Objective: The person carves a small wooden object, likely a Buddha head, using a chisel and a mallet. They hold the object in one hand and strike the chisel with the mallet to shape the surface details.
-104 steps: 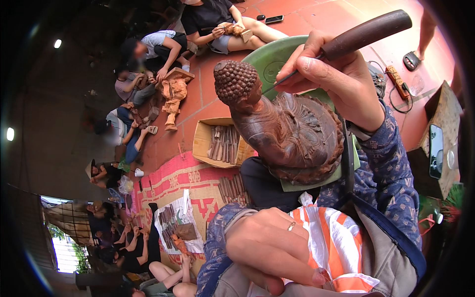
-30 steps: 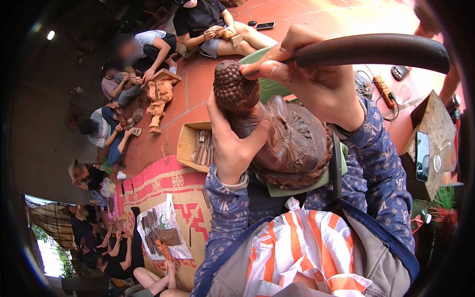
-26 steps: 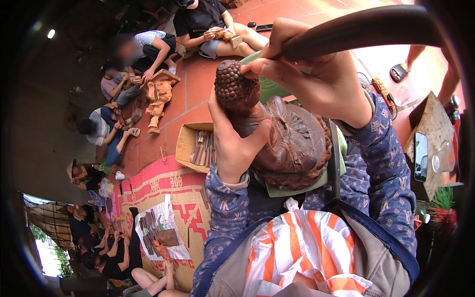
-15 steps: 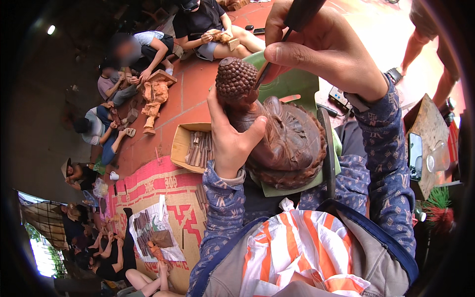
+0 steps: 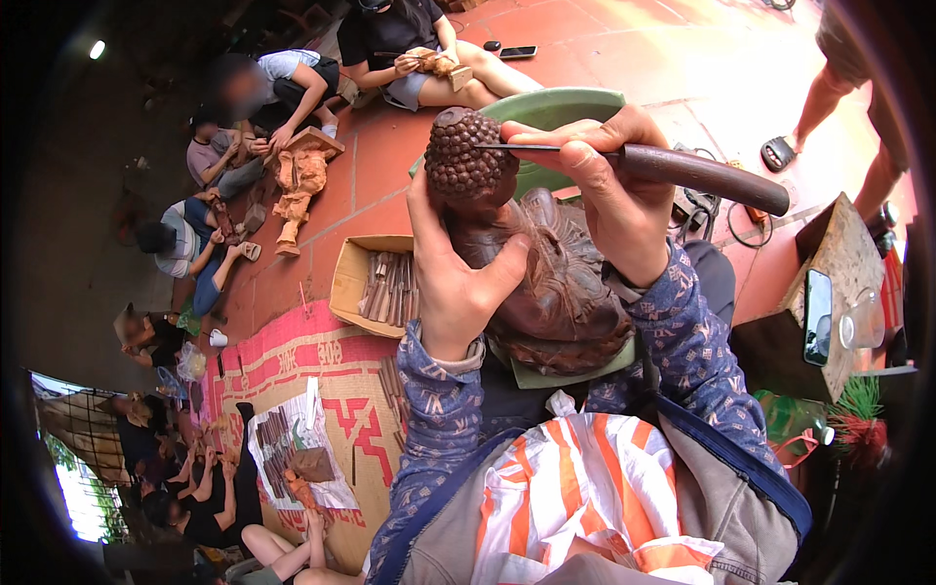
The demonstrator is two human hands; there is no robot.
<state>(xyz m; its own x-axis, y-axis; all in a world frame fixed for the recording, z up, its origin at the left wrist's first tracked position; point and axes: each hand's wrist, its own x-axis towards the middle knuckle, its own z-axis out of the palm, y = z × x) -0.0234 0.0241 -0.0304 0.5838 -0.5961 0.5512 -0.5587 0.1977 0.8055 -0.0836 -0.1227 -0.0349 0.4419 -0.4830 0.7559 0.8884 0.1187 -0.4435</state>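
Note:
A dark brown carved wooden Buddha statue [image 5: 570, 312] leans in front of me, its head covered in small round curls. My left hand [image 5: 458, 278] wraps round its neck and shoulder, fingers behind and thumb across the chest. In my right hand [image 5: 624, 185] is a carving chisel [image 5: 702, 175] with a thick, dark wooden handle and a thin metal shaft. The chisel lies nearly level, its tip at the curls on the side of the head. My right fingers and thumb pinch the shaft. Beneath and behind the statue is a green plastic basin [image 5: 561, 107].
Left of my arm, a cardboard box [image 5: 356, 283] holds several chisels. More tools lie on paper [image 5: 336, 478] over a patterned mat [image 5: 302, 361]. Several people sit carving at left. At right, a wooden block [image 5: 848, 283] bears a phone [image 5: 818, 317] and a clear cup [image 5: 862, 322].
My right hand has come down and right, tilting the chisel from steep to nearly level. Its tip has shifted up onto the curls. My left hand keeps its hold on the statue.

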